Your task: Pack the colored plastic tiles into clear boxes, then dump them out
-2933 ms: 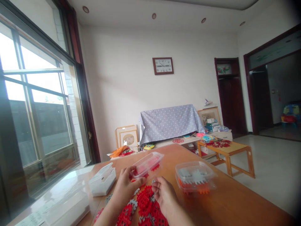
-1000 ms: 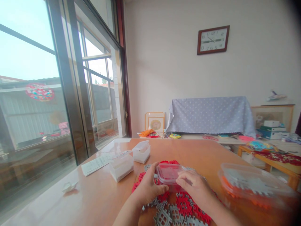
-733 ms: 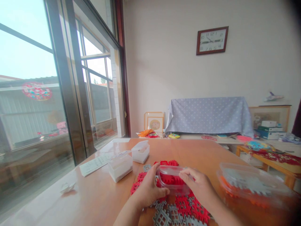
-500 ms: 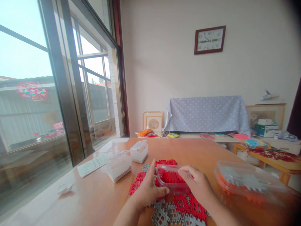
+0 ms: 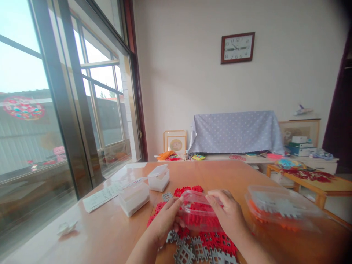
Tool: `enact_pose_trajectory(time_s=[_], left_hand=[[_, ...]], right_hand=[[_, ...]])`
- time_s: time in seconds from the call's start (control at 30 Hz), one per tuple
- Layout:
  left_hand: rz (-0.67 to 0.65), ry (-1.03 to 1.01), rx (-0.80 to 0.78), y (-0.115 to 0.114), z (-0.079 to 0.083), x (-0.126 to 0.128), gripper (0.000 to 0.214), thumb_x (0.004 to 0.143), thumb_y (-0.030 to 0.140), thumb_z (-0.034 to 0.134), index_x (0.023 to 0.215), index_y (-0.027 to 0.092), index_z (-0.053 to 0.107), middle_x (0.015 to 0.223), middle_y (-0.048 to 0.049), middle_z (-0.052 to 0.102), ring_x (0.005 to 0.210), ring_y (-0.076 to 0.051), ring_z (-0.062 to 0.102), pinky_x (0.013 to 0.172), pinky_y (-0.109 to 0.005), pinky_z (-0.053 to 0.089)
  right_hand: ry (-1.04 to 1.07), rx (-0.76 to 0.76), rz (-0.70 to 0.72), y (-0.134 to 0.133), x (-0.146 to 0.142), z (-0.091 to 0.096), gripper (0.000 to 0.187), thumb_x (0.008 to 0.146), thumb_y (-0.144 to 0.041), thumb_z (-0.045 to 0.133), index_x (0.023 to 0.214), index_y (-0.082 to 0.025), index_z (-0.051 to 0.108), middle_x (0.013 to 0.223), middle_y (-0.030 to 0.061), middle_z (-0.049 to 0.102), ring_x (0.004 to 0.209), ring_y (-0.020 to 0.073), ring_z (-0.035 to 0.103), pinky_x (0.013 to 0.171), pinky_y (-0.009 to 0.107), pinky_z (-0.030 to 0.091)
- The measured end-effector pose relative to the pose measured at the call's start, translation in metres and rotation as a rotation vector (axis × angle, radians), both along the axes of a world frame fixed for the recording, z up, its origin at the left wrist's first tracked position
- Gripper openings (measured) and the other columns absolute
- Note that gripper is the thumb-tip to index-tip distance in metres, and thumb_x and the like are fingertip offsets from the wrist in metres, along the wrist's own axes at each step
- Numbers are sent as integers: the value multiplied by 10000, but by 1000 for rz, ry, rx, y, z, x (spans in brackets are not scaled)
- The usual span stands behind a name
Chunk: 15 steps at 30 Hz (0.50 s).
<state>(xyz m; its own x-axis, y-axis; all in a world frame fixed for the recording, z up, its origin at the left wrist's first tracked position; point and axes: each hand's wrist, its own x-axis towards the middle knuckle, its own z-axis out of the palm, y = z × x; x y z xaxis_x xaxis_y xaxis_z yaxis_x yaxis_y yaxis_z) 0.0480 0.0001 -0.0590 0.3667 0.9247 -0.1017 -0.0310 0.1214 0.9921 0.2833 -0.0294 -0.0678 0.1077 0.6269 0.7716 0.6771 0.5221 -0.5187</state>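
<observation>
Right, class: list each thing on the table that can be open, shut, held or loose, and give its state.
small clear box: gripped by both hands, red pieces inside
left hand: grips its left end
right hand: grips its right end
large clear box: lid on, grey and orange pieces inside
far white box: lid ajar
near white box: lid on
red and grey pieces: lying loose

left hand (image 5: 165, 222): bare | right hand (image 5: 229, 217): bare | forearms (image 5: 140, 250): bare to frame edge

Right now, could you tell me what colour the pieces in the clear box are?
Red pieces in the clear box; head view.
</observation>
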Motion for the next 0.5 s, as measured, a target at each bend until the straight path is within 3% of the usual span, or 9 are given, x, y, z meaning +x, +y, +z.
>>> enact_pose_trajectory(time_s=[0.2, 0.5], left_hand=[[51, -150, -93, 4, 1, -2, 323, 797, 364, 716, 1011, 192, 547, 712, 12, 640, 559, -103, 594, 507, -183, 399], [185, -223, -52, 7, 2, -5, 534, 687, 243, 821, 1121, 189, 515, 908, -29, 688, 719, -131, 648, 647, -228, 469]], right_hand=[[-51, -12, 22, -4, -1, 0, 184, 987, -425, 577, 995, -277, 686, 977, 45, 713, 962, 241, 638, 859, 365, 492], [-115, 33, -130, 4, 4, -8, 241, 992, -448, 558, 1113, -275, 674, 1033, 61, 738, 984, 262, 654, 905, 427, 483]])
